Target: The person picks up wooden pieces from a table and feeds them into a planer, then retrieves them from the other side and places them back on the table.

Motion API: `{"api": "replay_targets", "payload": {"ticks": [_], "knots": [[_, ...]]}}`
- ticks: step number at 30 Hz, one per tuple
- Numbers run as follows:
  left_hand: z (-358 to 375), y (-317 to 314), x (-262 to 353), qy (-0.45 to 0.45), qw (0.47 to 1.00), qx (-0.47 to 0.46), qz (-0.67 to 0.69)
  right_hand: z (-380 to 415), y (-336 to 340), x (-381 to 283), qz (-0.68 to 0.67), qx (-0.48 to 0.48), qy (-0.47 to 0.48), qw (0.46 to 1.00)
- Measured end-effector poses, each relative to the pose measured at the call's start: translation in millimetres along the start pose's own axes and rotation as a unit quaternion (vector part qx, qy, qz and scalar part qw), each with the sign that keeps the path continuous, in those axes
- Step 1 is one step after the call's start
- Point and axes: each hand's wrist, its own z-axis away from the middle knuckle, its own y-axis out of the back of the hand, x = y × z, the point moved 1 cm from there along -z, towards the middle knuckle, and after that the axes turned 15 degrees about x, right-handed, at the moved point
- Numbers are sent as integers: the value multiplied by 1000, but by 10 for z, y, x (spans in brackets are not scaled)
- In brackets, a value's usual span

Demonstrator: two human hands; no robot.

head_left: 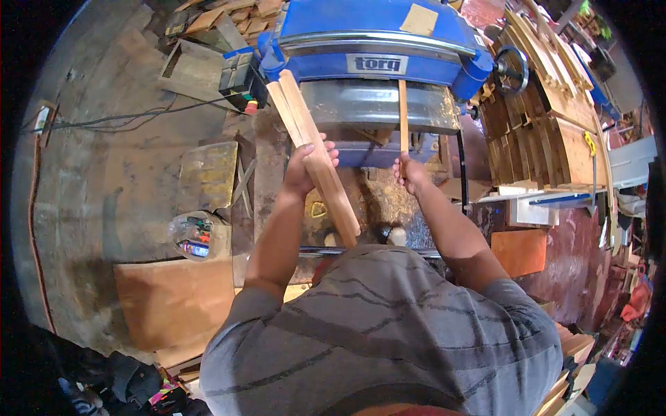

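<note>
Several long wooden strips point(316, 159) lie bundled in my left hand point(303, 166), whose fingers wrap round them. The bundle slants from the front of the machine down toward my chest. My right hand point(412, 172) grips the near end of a single thin strip point(404, 118). That strip's far end reaches under the blue hood of the machine point(319, 59), above its grey metal bed point(347, 104); the part inside is hidden.
A black switch box point(241, 78) with a red button sits left of the machine, a handwheel point(511, 69) at its right. Stacked boards point(541, 149) stand at the right. At the left are a container of bottles point(193, 236), a plywood sheet point(173, 301) and a cable point(139, 118).
</note>
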Motion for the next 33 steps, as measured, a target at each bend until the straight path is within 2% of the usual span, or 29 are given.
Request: {"api": "replay_targets", "payload": {"ticks": [3, 7, 13, 17, 20, 21, 23, 27, 29, 30, 32, 33], "knots": [[-19, -5, 96, 6, 1000, -22, -5, -244, -107, -270, 34, 12, 11, 999], [-85, 51, 85, 7, 999, -34, 2, -450, -128, -291, 44, 13, -10, 999], [-61, 5, 20, 9, 993, -93, 71, -463, -247, -488, 59, 54, -12, 997], [114, -118, 19, -44, 991, -114, 56, -646, -235, -487, 57, 23, 12, 998], [268, -218, 16, -80, 991, -104, 38, -488, -156, -477, -49, 12, 30, 998], [313, -222, 9, -89, 991, -96, 32, -367, -134, -380, -48, 11, 30, 998], [371, -193, -24, -94, 991, -84, 44, -84, -77, -159, 13, 56, 75, 995], [376, -143, -106, -96, 991, -64, 73, 1201, -70, 324, 121, -210, 192, 951], [426, -254, -121, -92, 990, -63, 87, 1695, -98, 323, 225, -197, 447, 843], [431, -311, -140, -89, 989, -63, 101, 1726, -98, 330, 225, -191, 448, 844], [392, -318, -185, -82, 990, -86, 81, 1739, -63, 322, 239, -201, 365, 877], [387, -329, -206, -80, 990, -102, 61, 1715, -24, 314, 240, -196, 367, 877]]}}
